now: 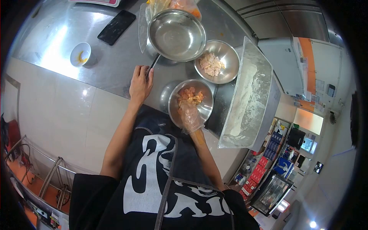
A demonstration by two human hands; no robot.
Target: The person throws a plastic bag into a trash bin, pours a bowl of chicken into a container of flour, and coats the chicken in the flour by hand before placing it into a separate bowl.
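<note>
My right hand [190, 116], in a clear plastic glove, reaches into a steel bowl [209, 100] near the counter's front edge. Its bunched fingers are in orange-tinted raw meat pieces [190, 95], which partly hide the fingertips. My left hand [141, 85] is bare and closed around a thin black handle [155, 60]. The handle's far end runs up to the rim of a larger steel bowl [176, 34], which has nothing in it. Behind the meat bowl, a second steel bowl [229, 57] holds pale meat pieces [211, 64].
A long metal tray [247, 96] dusted with white powder stands on the right. Clear bags [184, 7] with orange contents lie behind the large bowl. A black phone [117, 27] and a small white cup [80, 54] with yellow residue are on the steel counter [42, 50] to the left.
</note>
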